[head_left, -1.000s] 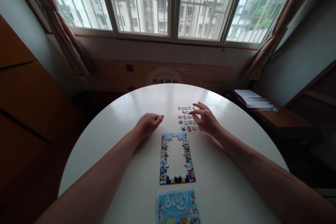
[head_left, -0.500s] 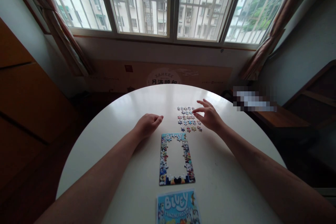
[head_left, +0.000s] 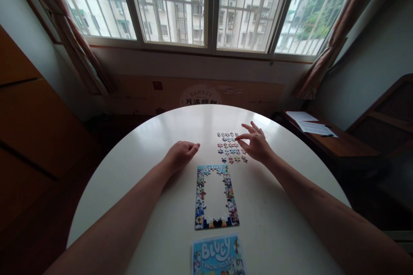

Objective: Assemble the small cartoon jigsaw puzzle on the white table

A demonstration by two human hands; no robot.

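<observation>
My right hand (head_left: 256, 142) reaches over the far right of the loose puzzle pieces (head_left: 230, 151), which lie in rough rows on the white table. Its thumb and index finger pinch at a piece in the upper rows; the other fingers are raised and spread. The fingertips largely hide that piece. My left hand (head_left: 181, 154) rests on the table as a loose fist, left of the pieces, with nothing visible in it. Nearer to me lies the partly assembled jigsaw puzzle (head_left: 200, 197), its border joined around a bare middle.
A blue "Bluey" picture sheet (head_left: 219, 253) lies at the table's near edge, below the puzzle. The round white table (head_left: 129, 159) stands before a barred window. To the right, papers (head_left: 311, 128) and a pen rest on a wooden surface (head_left: 348, 144).
The thumb and index finger of my right hand have come closer together at the pieces. My left hand stays in place. The view has shifted very slightly.
</observation>
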